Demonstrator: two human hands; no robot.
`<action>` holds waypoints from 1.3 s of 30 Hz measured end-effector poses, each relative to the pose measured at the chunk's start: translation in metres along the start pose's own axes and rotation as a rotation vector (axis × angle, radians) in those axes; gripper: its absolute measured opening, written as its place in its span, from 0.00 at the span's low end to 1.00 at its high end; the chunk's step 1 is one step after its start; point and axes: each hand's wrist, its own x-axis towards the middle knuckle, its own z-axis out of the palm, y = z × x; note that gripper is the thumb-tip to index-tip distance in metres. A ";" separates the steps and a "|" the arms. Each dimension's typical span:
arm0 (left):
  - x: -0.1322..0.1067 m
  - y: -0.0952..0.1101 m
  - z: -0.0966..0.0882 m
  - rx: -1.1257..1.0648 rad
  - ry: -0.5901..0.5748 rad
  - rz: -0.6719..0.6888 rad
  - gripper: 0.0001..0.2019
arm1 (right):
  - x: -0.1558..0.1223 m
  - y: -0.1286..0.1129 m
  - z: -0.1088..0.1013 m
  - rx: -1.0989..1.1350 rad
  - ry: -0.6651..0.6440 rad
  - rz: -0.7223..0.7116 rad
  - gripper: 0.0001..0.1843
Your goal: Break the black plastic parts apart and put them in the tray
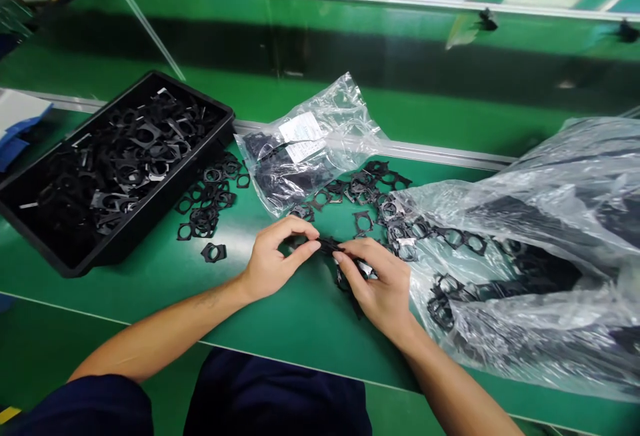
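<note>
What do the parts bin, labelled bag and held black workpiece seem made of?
Parts bin: probably satin plastic, given its smooth sheen.
Labelled bag: apparently glossy clear plastic film, by its wrinkles and glints.
Held black workpiece: dull, perhaps plastic; too small to tell.

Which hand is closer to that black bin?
Left: the left hand is to the right of the black bin; the right hand is farther right, beyond the left.

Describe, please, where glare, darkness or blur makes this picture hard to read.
Head view: glare streaks the large plastic bag and smaller bag; print on the label is too blurred to read; inside the black bin, parts sink into darkness toward the left; the held black piece shows little edge detail.
</note>
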 end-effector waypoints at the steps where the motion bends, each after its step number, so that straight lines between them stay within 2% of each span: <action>1: 0.001 0.000 0.000 -0.010 -0.012 -0.008 0.03 | 0.000 0.000 0.000 -0.010 0.000 -0.009 0.04; 4: 0.002 0.001 -0.001 -0.010 -0.021 -0.003 0.04 | 0.000 -0.001 0.000 -0.022 -0.006 0.009 0.04; 7: 0.002 0.003 0.001 0.037 -0.025 0.033 0.03 | 0.000 -0.002 -0.001 0.023 -0.007 0.085 0.03; 10: -0.001 0.005 0.004 0.056 -0.040 0.039 0.03 | 0.003 -0.003 -0.002 0.158 -0.034 0.245 0.08; 14: -0.001 0.004 0.003 -0.016 -0.059 -0.007 0.04 | 0.008 -0.002 -0.003 0.471 -0.099 0.535 0.15; 17: 0.001 0.002 0.000 0.017 -0.090 0.109 0.07 | 0.012 0.000 -0.004 0.655 -0.122 0.695 0.18; 19: 0.002 0.001 -0.002 0.057 -0.089 0.178 0.06 | 0.013 0.000 -0.004 0.695 -0.138 0.728 0.20; 22: 0.004 0.000 -0.003 0.075 -0.031 0.195 0.05 | 0.012 0.000 -0.003 0.578 -0.132 0.650 0.20; 26: 0.007 0.000 -0.004 0.072 -0.014 0.217 0.04 | 0.007 0.000 -0.002 0.347 0.004 0.394 0.07; 30: 0.006 0.000 -0.003 0.074 -0.011 0.216 0.04 | 0.003 0.000 -0.003 0.227 -0.020 0.165 0.06; 34: 0.003 -0.001 -0.003 0.065 -0.028 0.210 0.05 | 0.001 0.001 -0.003 0.219 -0.014 0.164 0.02; 39: 0.003 -0.002 -0.003 0.051 -0.020 0.206 0.07 | 0.001 0.001 -0.002 0.258 -0.015 0.195 0.01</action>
